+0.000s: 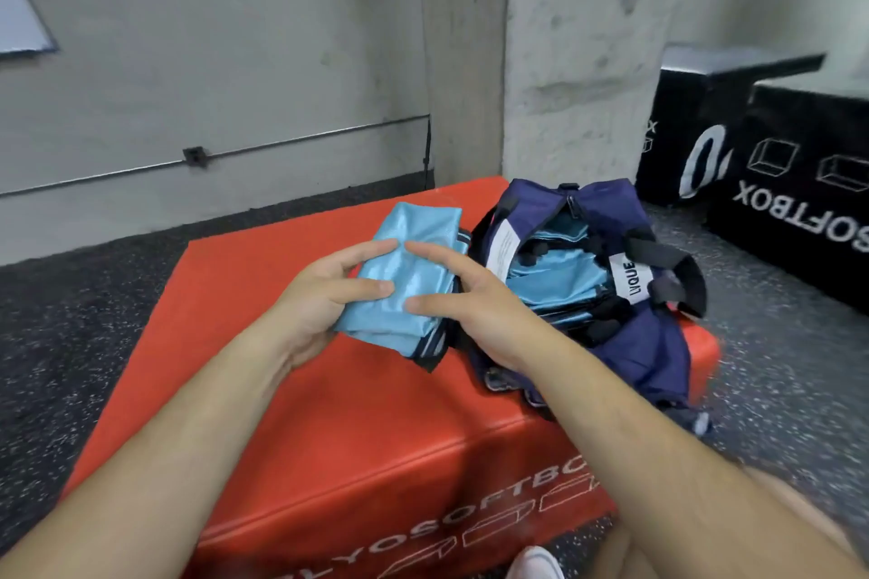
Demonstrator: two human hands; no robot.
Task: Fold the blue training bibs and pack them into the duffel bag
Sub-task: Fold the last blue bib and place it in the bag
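Observation:
A folded light-blue bib (404, 249) with dark trim is held above the red soft box (291, 414). My left hand (324, 296) grips its left side, thumb on top and fingers beneath. My right hand (461, 296) touches the bib's right side with straight fingers on top. To the right sits the navy duffel bag (635, 343), unzipped, with several folded blue bibs (559, 282) stacked inside it. A white label and black straps cross the bag's opening.
Two black soft boxes (776, 183) stand at the back right. A concrete pillar (583, 61) rises behind the bag. Speckled rubber floor (70, 306) surrounds the red box. My white shoe (536, 564) shows at the bottom edge.

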